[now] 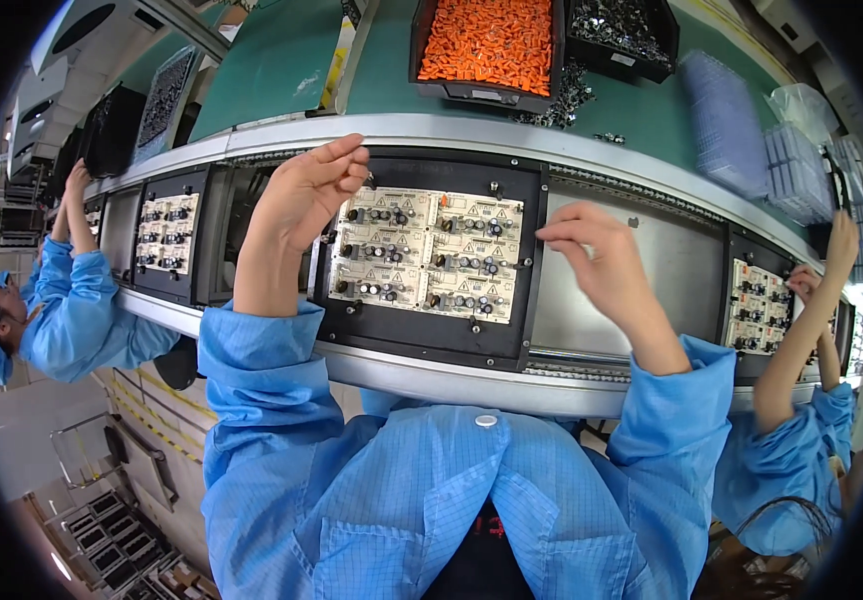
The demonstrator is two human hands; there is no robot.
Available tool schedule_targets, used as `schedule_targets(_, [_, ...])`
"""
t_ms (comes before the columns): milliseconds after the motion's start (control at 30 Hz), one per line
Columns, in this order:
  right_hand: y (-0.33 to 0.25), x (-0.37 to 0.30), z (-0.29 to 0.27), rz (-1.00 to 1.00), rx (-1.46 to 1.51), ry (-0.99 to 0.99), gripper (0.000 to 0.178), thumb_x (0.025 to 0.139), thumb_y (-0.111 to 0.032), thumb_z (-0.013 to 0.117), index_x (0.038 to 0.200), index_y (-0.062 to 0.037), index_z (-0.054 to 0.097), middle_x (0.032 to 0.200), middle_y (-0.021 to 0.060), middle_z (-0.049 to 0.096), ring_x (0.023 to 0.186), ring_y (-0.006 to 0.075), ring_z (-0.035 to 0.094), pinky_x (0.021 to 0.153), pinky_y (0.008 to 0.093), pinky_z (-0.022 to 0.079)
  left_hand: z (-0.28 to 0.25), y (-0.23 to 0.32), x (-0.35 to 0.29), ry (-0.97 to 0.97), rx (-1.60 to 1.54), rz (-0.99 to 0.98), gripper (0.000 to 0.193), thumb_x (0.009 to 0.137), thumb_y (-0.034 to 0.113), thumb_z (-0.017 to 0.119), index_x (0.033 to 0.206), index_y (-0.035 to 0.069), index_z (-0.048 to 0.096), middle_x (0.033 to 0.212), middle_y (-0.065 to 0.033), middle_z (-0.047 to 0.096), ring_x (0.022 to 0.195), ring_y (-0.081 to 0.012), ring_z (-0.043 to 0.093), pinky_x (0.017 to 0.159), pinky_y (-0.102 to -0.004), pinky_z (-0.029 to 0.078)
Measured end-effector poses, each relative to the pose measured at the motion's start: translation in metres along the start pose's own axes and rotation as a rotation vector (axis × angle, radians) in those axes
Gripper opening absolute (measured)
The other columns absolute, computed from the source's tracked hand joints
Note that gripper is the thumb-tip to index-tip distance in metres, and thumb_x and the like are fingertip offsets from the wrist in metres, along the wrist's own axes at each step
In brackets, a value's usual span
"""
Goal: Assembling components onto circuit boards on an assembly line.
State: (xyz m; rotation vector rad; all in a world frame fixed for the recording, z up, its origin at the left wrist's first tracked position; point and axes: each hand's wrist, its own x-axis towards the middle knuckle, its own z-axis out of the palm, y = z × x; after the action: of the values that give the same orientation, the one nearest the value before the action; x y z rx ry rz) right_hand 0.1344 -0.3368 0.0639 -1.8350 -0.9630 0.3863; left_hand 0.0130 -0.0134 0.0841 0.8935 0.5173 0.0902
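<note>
In front of me a panel of cream circuit boards (425, 262) lies in a black carrier frame (421, 345). Capacitors and other small parts stand on it, and one small orange part (443, 201) sits near its top edge. My left hand (311, 195) is raised over the frame's upper left corner, its fingers curled together and pointing up to the right. Just off the frame's right edge, my right hand (599, 258) has thumb and fingertips pinched together, pointing left. Whatever either hand may hold is too small or hidden to make out.
Beyond the conveyor rail (451, 128) stand a black bin of orange parts (489, 40) and a bin of dark metal parts (623, 28), with some spilled beside it. Clear plastic trays (721, 120) are stacked at right. Co-workers in blue work on both sides, near other carriers (166, 235).
</note>
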Motion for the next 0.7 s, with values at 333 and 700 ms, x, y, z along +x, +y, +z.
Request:
schedule_targets(333, [-0.014,0.007,0.027,-0.064,-0.223,-0.085,0.031,0.075,0.008,0.064,0.104,-0.0022,0.058,0.089,0.0127,0.061,0.082,0.0231,0.066,0.073,0.0308,0.053,-0.027,-0.014,-0.003,-0.022,-0.096,0.051,0.035,0.095,0.002,0.046,0.127,-0.011,0.042,0.109,-0.0169,0.058,0.086,-0.0173,0.057,0.074,-0.0229,0.049])
schedule_targets(700, [-0.022,0.013,0.032,-0.090,-0.294,-0.022,0.024,0.075,0.006,0.066,0.097,-0.0024,0.059,0.088,0.0127,0.059,0.081,0.0248,0.066,0.071,0.0320,0.053,-0.018,-0.007,-0.015,-0.016,-0.074,0.072,0.024,0.096,0.010,0.050,0.111,-0.008,0.052,0.116,-0.0240,0.058,0.085,-0.0183,0.059,0.077,-0.0257,0.051])
